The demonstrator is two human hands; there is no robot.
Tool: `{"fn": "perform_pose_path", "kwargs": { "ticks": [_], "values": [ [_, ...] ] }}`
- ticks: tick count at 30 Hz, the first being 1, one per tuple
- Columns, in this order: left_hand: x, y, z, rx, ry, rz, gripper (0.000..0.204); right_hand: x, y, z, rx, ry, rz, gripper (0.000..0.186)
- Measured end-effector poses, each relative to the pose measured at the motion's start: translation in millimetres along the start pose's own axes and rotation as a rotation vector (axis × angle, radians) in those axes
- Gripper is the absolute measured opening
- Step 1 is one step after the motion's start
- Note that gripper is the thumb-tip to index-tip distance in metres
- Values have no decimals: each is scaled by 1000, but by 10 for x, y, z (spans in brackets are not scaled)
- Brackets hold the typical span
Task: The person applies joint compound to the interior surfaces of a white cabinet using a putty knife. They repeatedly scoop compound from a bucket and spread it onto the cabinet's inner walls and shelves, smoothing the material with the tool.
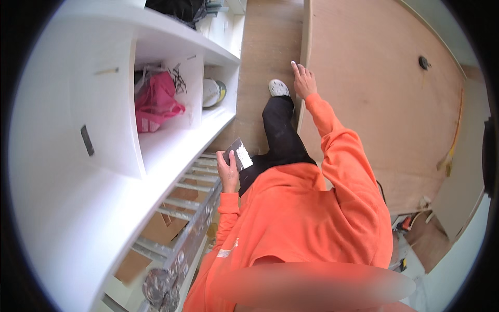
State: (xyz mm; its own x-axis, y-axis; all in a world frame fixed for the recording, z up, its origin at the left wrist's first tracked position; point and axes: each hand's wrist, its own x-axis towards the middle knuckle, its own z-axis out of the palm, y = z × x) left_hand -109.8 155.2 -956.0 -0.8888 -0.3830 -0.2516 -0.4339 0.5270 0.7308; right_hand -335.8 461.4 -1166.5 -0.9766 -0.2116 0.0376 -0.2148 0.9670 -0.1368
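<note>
In my left hand (pixel 228 166), low beside the white shelving, is a dark flat scraper (pixel 236 151) with white paste smeared on its blade; my thumb lies across it and my fingers wrap it. My right hand (pixel 304 80) is stretched forward at the left edge of a large pale wooden board (pixel 374 135), empty, index finger extended and the others loosely bent, with white on a fingertip. Whether it touches the board's edge I cannot tell. My foot in a white clog (pixel 279 89) is on the brown floor (pixel 262 36) just left of that hand.
White shelving (pixel 73 171) on the left holds a pink bag (pixel 156 104) and a round container (pixel 212 92). An aluminium ladder (pixel 182 229) runs along below it. A dark round fitting (pixel 423 63) sits on the board, and tools (pixel 403 226) lie at the lower right.
</note>
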Motion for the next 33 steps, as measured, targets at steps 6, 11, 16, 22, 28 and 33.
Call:
{"fn": "perform_pose_path", "kwargs": {
  "ticks": [6, 11, 16, 22, 28, 33],
  "values": [
    [1093, 67, 607, 64, 71, -31, 26, 1350, 652, 695, -188, -516, -486, 68],
    [1737, -131, 889, -103, 155, -153, 25, 1336, 778, 714, -166, -600, -534, 76],
    [2489, -375, 1308, -42, 49, -9, 24, 1385, 793, 552, 60, -557, -468, 66],
    [2699, -628, 1684, -139, 212, -39, 28, 1438, 796, 544, 143, -525, -598, 69],
    [2301, -1090, 2121, -491, 619, -306, 47, 1484, 891, 659, 220, -587, -748, 85],
    [1985, -1225, 2089, -1156, 999, -417, 35, 1411, 1059, 805, 158, -586, -785, 75]
  ]
}}
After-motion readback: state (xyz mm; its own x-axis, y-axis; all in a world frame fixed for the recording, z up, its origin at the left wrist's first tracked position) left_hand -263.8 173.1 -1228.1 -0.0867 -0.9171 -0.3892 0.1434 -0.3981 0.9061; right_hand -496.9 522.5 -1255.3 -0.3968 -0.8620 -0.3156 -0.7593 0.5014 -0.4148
